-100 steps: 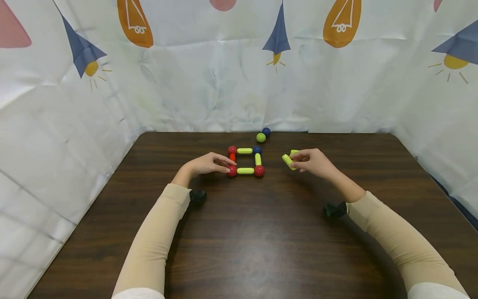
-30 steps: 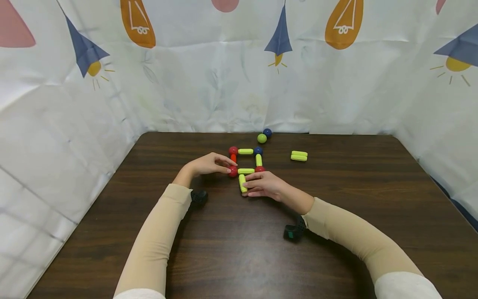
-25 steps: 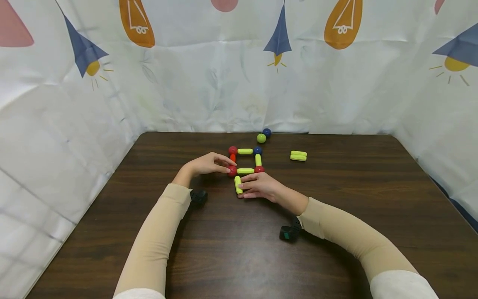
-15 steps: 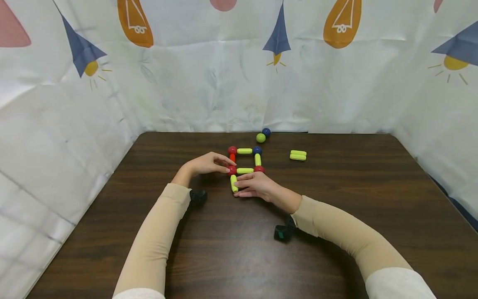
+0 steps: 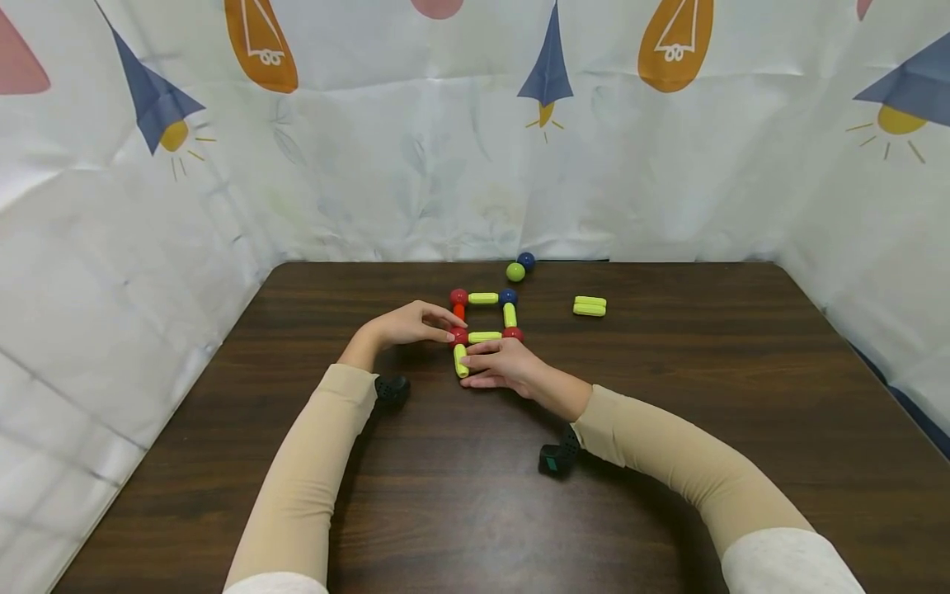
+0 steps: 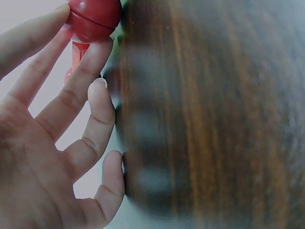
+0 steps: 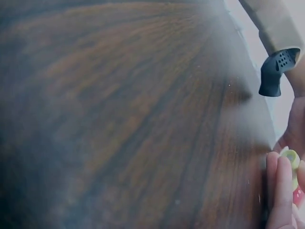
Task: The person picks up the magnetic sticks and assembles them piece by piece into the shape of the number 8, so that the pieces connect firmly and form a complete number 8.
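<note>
A square of balls and magnetic-looking rods lies on the table. Its corners are a far-left red ball (image 5: 458, 297), a blue ball (image 5: 508, 297), a near-right red ball (image 5: 513, 334) and a near-left red ball (image 5: 459, 337). Yellow rods form three sides, a red rod (image 5: 459, 313) the left one. My left hand (image 5: 411, 324) pinches the near-left red ball (image 6: 94, 19) between thumb and fingers. My right hand (image 5: 512, 367) grips a yellow rod (image 5: 461, 361) by its side. That rod's far end appears to meet the near-left ball, and its other end points toward me.
Two loose yellow rods (image 5: 590, 306) lie side by side to the right of the square. Behind it, a green ball (image 5: 515, 272) and a dark blue ball (image 5: 526, 261) sit near the table's back edge. A printed curtain (image 5: 371, 165) hangs beyond.
My right hand has picked up a yellow rod from the right and carried it left to the near-left red ball. Two rods stay behind there. My left hand has kept its place.
</note>
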`<state>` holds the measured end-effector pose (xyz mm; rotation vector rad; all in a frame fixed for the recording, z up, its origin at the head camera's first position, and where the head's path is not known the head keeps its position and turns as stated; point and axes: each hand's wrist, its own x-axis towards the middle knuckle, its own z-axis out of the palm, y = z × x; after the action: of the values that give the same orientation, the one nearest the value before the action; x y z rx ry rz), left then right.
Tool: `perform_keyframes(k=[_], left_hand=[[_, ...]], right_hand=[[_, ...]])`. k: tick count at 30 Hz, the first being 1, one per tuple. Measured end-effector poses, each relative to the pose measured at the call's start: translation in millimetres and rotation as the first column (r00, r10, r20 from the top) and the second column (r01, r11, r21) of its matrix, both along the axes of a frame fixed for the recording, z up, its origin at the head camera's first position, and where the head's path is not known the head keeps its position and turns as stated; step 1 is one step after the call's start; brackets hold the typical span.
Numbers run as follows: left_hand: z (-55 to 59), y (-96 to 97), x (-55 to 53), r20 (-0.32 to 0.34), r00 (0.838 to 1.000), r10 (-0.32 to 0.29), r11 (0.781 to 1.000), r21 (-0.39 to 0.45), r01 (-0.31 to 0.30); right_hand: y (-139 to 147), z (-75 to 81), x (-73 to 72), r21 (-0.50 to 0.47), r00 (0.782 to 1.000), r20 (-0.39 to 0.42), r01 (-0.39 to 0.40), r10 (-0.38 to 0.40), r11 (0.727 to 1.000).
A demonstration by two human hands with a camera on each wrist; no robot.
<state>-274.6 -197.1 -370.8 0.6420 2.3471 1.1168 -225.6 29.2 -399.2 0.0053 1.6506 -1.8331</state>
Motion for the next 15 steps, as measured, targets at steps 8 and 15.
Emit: perform_keyframes(k=[8,15], left_hand=[[-1.0,0.7,-0.5,0.000,1.000,-0.001,1.000,0.009,0.001],[-1.0,0.8,-0.5,0.002,1.000,0.007,1.000,-0.002,-0.007]], right_hand=[[-3.4,1.5,1.7,0.028,1.000,-0.019,-0.017,0.018,0.999],[1.4,3.4,2.0,0.040,0.998,-0.020,-0.060,0.061,0.997]])
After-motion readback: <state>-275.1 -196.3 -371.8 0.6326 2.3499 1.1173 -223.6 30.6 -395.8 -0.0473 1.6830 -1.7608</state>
